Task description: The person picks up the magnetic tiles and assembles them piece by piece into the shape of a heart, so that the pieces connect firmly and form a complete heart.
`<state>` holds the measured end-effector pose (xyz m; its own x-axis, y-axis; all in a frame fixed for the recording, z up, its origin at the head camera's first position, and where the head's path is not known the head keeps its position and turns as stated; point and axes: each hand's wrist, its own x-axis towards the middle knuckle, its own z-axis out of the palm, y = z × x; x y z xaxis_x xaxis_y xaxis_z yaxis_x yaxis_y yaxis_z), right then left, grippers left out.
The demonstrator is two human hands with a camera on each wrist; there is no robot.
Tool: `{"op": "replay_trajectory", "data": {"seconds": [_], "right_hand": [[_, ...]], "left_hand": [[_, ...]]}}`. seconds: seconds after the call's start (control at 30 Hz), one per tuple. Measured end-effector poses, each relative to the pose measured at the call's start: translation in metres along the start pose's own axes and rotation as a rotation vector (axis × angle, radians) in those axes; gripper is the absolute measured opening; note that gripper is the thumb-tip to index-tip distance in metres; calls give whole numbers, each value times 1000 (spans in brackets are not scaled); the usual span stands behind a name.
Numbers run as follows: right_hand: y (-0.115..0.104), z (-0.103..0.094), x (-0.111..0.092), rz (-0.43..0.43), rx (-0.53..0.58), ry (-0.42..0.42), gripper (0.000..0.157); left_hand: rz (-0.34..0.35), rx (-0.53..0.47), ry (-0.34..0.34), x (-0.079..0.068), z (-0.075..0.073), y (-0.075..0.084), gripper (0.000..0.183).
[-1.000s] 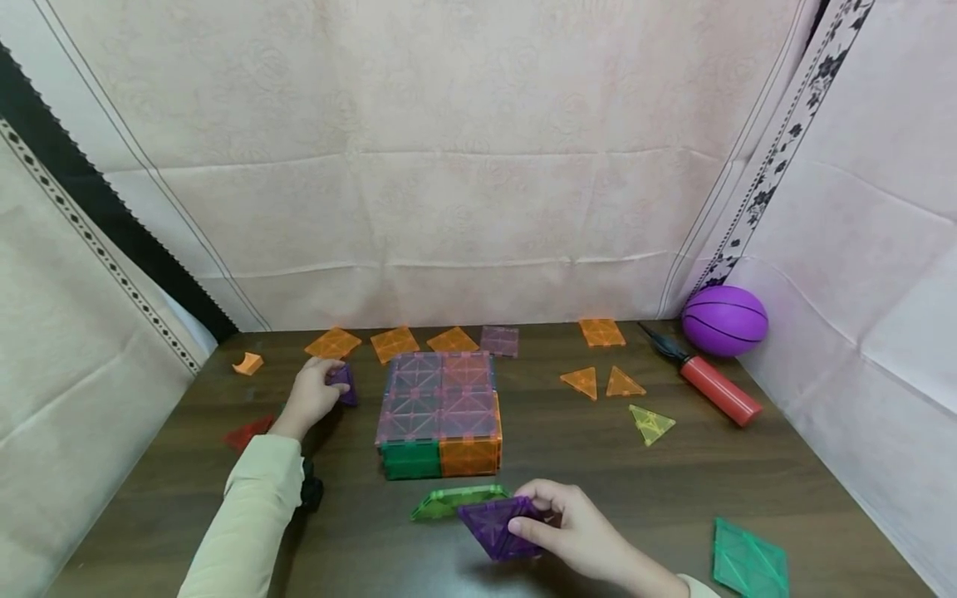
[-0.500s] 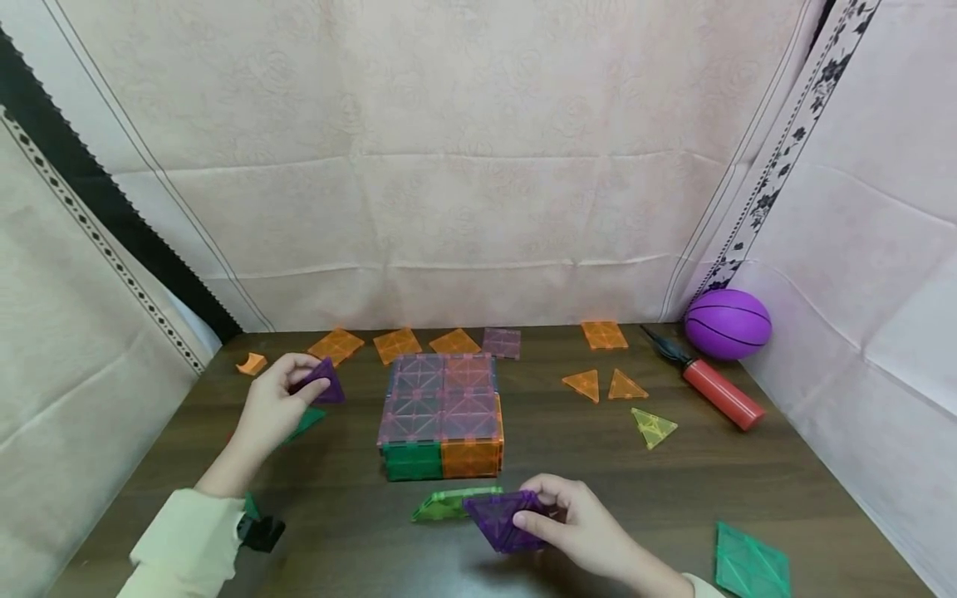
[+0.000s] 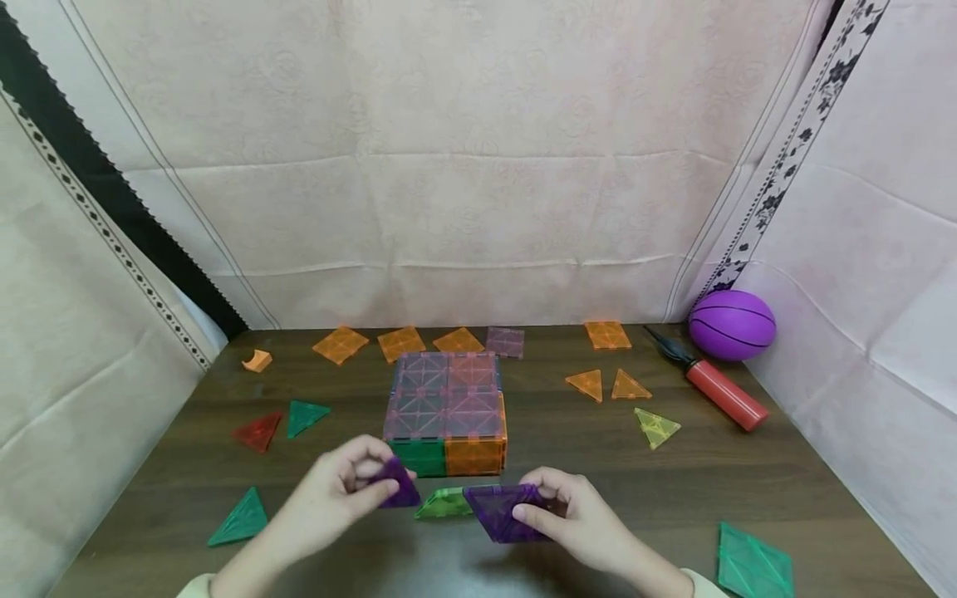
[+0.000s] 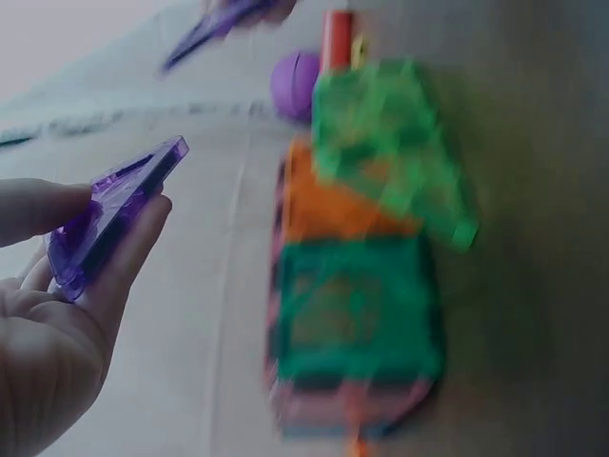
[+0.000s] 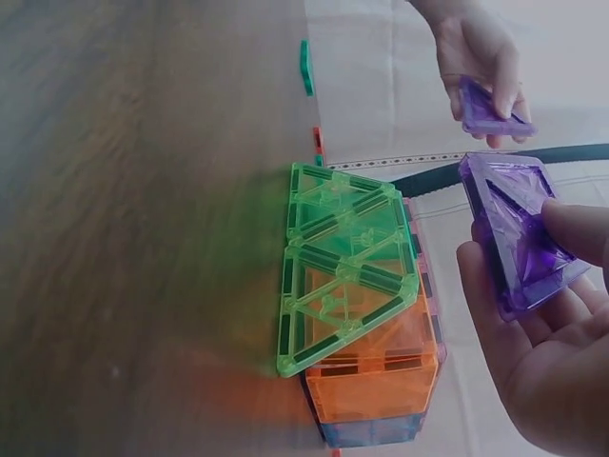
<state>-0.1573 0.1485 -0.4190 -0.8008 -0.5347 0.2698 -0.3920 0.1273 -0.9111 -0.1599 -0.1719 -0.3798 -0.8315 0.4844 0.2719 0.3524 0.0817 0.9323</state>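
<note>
My left hand [image 3: 340, 494] pinches a translucent purple triangular magnetic tile [image 3: 402, 485] between thumb and fingers, left of centre. To its right, my right hand [image 3: 579, 522] grips a purple magnetic-tile piece [image 3: 495, 513] by its right side; in the right wrist view this piece [image 5: 519, 233] has slanted sides, and fingers cover part of it. The two purple pieces are apart. Between the hands, a light-green piece of joined triangles [image 5: 347, 262] stands on edge before a low box of tiles [image 3: 446, 394]. The box has a pinkish-purple top and green and orange front panels.
Orange square tiles [image 3: 340, 345] and a purple square [image 3: 505, 341] lie along the back. At left are red [image 3: 257, 432] and green triangles [image 3: 241, 519]. At right are orange and yellow triangles [image 3: 656, 428], a green tile [image 3: 755, 561], a red pump [image 3: 725, 394] and a purple ball [image 3: 733, 325].
My left hand has brought the purple triangle from the back left towards the front centre, near the right hand. My right hand has kept its grip on its purple piece, almost in place.
</note>
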Motion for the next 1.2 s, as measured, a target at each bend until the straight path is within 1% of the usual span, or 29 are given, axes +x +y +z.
{"op": "replay_trajectory", "data": {"seconds": [0.07,0.13,0.37,0.53,0.7,0.8,0.93,1.07,1.2], "right_hand": [[0,1,1,-11,1,2,8],[-1,2,1,-17,3,3,8],[-1,5,1,-26,3,-3,9],[-1,7,2,-43,11,-7,8],[-1,10,3,-87,-8,-17,6],[1,13,3,-94,-38,-21,6],[4,15,1,-71,-92,-40,7],[8,17,-1,-34,-118,-81,7],[13,20,-2,27,-122,-125,8]], "left_hand": [[-19,-45,-58,0,10,-4,16],[-32,-68,-90,0,17,-8,16],[-39,-105,-150,1,38,-22,16],[-46,-76,-145,1,47,-25,16],[-64,-93,-139,2,53,-25,16],[-73,-92,-134,1,55,-26,16],[-92,-65,-132,-2,57,-30,14],[-100,-20,-160,-6,61,-37,12],[-47,55,-183,-9,66,-47,11]]}}
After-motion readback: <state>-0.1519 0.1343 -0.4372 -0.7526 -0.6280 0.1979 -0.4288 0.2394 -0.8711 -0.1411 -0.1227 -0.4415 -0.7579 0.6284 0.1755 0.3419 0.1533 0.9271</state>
